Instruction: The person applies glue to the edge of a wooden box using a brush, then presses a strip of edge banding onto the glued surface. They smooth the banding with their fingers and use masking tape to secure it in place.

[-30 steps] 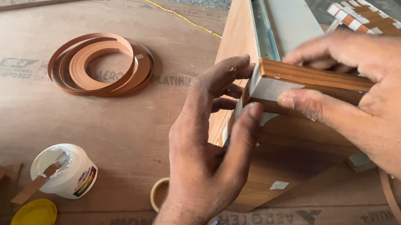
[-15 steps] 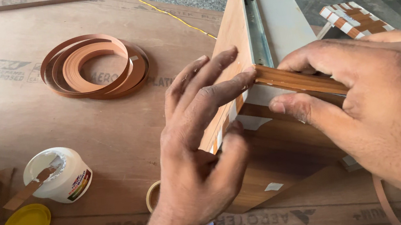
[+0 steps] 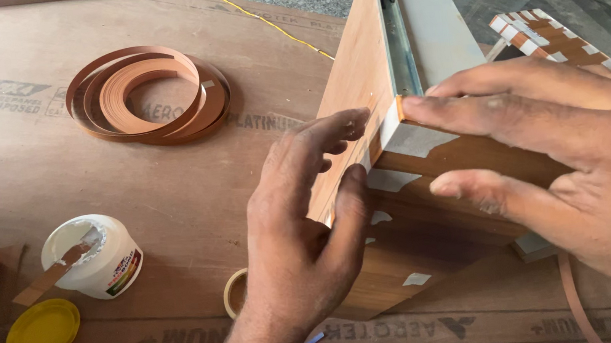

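A wood-laminate drawer box with a grey inner face and a metal slide rail stands on edge on the brown board. My left hand lies flat against its laminate side, fingers spread and thumb pressing a thin edge strip near the corner. My right hand grips the box's near end, forefinger on the top corner and thumb along the front face. White glue patches show on the lower wood below my hands.
A coil of brown edge banding lies at the upper left. An open white glue tub with a wooden stick stands at the left, its yellow lid beside it. A tape roll peeks out under my left wrist. A yellow cord runs behind.
My left hand slid up the laminate side and flattened against it. My right hand shifted along the box end toward the corner. The view moved closer.
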